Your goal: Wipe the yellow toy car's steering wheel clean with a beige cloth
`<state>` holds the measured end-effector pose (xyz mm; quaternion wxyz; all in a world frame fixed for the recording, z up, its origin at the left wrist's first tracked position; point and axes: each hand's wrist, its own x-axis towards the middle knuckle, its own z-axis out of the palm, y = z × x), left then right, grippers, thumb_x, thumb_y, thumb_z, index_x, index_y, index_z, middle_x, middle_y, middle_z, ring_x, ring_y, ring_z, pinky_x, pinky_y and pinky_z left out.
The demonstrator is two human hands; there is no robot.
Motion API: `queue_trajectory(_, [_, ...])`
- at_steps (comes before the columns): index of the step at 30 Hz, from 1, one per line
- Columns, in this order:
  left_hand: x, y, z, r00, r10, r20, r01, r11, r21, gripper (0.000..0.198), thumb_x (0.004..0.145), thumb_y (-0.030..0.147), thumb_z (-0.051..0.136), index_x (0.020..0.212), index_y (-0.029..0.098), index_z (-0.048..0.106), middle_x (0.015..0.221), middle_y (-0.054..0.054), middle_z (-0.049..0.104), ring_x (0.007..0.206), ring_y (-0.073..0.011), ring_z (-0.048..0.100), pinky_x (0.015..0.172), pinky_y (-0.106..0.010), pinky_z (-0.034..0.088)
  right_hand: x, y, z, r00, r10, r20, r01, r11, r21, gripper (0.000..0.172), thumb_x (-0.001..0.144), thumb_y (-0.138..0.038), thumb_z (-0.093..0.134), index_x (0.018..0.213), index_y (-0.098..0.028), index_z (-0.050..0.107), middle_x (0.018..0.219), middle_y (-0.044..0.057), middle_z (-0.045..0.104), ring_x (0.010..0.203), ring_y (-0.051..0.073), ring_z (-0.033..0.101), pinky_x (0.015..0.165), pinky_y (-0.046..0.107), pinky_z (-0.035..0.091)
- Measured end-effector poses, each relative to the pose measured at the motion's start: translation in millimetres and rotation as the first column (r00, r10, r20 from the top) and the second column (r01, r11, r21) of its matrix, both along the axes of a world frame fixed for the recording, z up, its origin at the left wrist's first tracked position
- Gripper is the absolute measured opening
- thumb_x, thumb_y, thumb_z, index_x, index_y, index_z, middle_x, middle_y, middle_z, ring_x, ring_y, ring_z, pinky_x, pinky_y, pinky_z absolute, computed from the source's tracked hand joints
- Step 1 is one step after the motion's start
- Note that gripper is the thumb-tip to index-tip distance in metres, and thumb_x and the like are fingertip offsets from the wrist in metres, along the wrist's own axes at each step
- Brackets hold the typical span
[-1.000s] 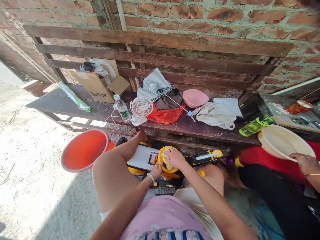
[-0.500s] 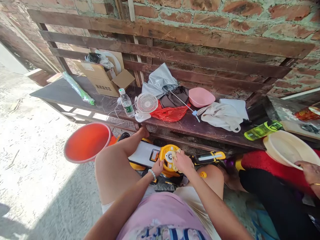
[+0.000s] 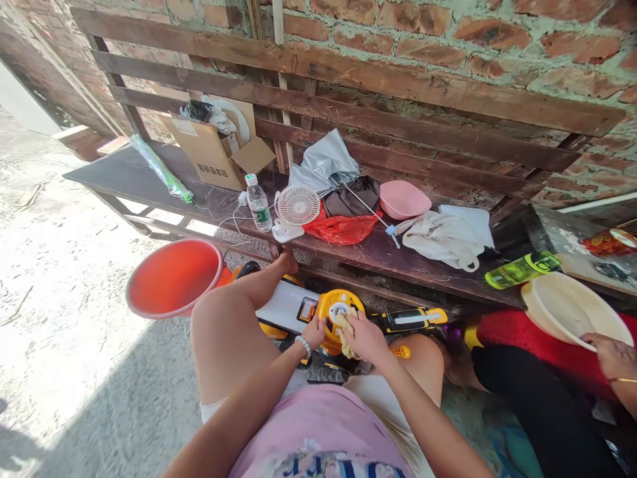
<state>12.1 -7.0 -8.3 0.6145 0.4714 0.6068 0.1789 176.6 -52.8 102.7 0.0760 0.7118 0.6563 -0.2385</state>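
Watching from afar, I have my right hand (image 3: 367, 338) grasping a pale yellow cloth (image 3: 347, 326) against the right part of the yellow steering wheel (image 3: 330, 301). My left hand (image 3: 313, 332) holds the wheel's near left edge. Left of the wheel runs a white panel (image 3: 283, 305), and farther left stands a red tub (image 3: 174, 279). Beyond the wheel, the surface (image 3: 102, 174) carries a bottle (image 3: 257, 204), a small fan (image 3: 297, 204) and a pink basin (image 3: 404, 200).
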Motion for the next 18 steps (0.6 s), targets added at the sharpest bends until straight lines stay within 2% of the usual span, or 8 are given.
queue_trajectory(4, [0.6, 1.7, 9.2, 1.0, -0.009, -0.027, 0.009, 1.0, -0.007, 0.022, 0.097, 0.037, 0.054, 0.08, 0.023, 0.052, 0.077, -0.006, 0.066, 0.086, -0.0237, 0.068, 0.087, -0.035, 0.054, 4.2, 37.2, 3.7, 0.996, -0.042, 0.077, 0.03, 0.988, 0.152, 0.044, 0.103, -0.042, 0.046, 0.144, -0.028, 0.057, 0.133, 0.012, 0.058, 0.118, 0.025, 0.057, 0.093, 0.031, 0.045])
queue_trajectory(7, [0.0, 2.9, 12.5, 1.0, -0.008, -0.008, 0.008, 1.0, -0.03, 0.025, 0.095, 0.042, 0.058, 0.079, 0.024, 0.051, 0.072, -0.004, 0.062, 0.083, -0.0244, 0.066, 0.087, -0.036, 0.053, 4.5, 60.0, -9.8, 0.995, -0.023, 0.093, 0.01, 0.991, 0.131, 0.045, 0.103, -0.042, 0.046, 0.147, -0.033, 0.054, 0.14, 0.01, 0.057, 0.126, 0.027, 0.05, 0.096, 0.034, 0.045])
queue_trajectory(9, [-0.6, 3.7, 12.5, 1.0, -0.018, 0.009, 0.018, 0.999, -0.051, 0.024, 0.094, 0.043, 0.059, 0.079, 0.025, 0.051, 0.07, -0.003, 0.06, 0.081, -0.0246, 0.065, 0.085, -0.036, 0.053, 5.6, 70.5, -21.2, 0.995, -0.062, 0.081, 0.053, 0.993, 0.109, 0.047, 0.105, -0.042, 0.042, 0.149, -0.033, 0.053, 0.139, 0.01, 0.059, 0.128, 0.027, 0.049, 0.098, 0.035, 0.044])
queue_trajectory(14, [-0.9, 5.5, 8.1, 0.999, -0.027, -0.038, 0.026, 0.999, -0.029, 0.024, 0.093, 0.042, 0.059, 0.078, 0.025, 0.051, 0.07, -0.002, 0.059, 0.081, -0.0239, 0.065, 0.087, -0.035, 0.053, 12.4, 84.5, -38.9, 0.984, -0.167, 0.067, 0.159, 0.981, 0.107, 0.046, 0.106, -0.042, 0.037, 0.136, -0.02, 0.064, 0.13, 0.014, 0.067, 0.126, 0.027, 0.054, 0.103, 0.036, 0.04])
queue_trajectory(16, [-0.7, 6.3, 6.9, 0.998, -0.034, -0.047, 0.033, 0.999, -0.019, 0.024, 0.094, 0.041, 0.057, 0.078, 0.025, 0.051, 0.07, -0.002, 0.059, 0.083, -0.0244, 0.065, 0.089, -0.035, 0.053, 18.2, 87.7, -41.9, 0.979, -0.197, 0.051, 0.191, 0.977, 0.099, 0.045, 0.105, -0.041, 0.037, 0.131, -0.019, 0.065, 0.127, 0.015, 0.069, 0.123, 0.026, 0.058, 0.102, 0.035, 0.041])
queue_trajectory(18, [-0.7, 7.1, 6.9, 0.997, -0.046, -0.062, 0.045, 0.999, -0.017, 0.022, 0.094, 0.039, 0.056, 0.078, 0.025, 0.052, 0.068, -0.002, 0.059, 0.085, -0.0251, 0.066, 0.091, -0.036, 0.053, 26.8, 90.0, -44.2, 0.961, -0.277, 0.008, 0.276, 0.96, 0.05, 0.046, 0.106, -0.041, 0.035, 0.133, -0.018, 0.064, 0.128, 0.015, 0.07, 0.12, 0.026, 0.062, 0.098, 0.034, 0.045])
